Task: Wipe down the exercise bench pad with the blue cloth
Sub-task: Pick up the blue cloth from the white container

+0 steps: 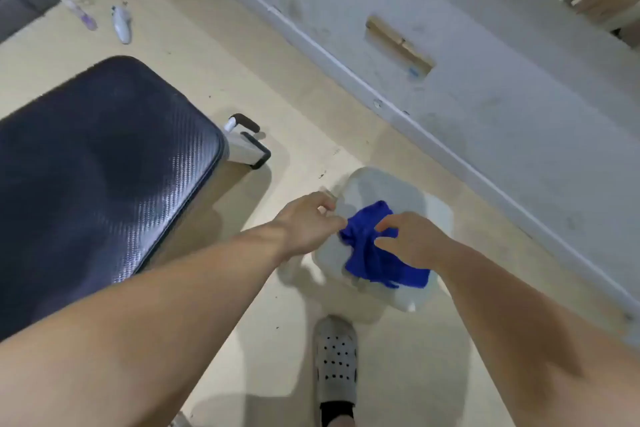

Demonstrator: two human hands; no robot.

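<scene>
Cloth: bunched on top of the white container, which sits on the floor to the right of the pad and well apart from it.
Left hand: fingers curled, tips pinched at the cloth's left corner. The contact is small and partly hidden.
Right hand: fingers curled down into the middle of the cloth, gripping a fold.
Pad: dark, textured, bare. Nothing is touching it, so I judge the wiping not begun.
Risk, drop: both holds are fingertip pinches. A quick lift could shed the left corner and trail it over the floor, and grit picked up there would smear onto the pad.
Risk, container: looks light. A snagged cloth could tip or drag it. I cannot tell whether it holds liquid.
Risk, footing: the shoe is just beside the container, so a step toward the pad could kick it.
Risk, coverage: a wadded cloth wipes only a narrow strip, so it likely needs spreading first.
Count, task things: one cloth, one pad.
Count, hands: two, both on the cloth.
Count, other: one container, two bottles lying on the far floor, one bench foot, and one shoe in full view. A sliver at the bottom edge may be a second.
</scene>
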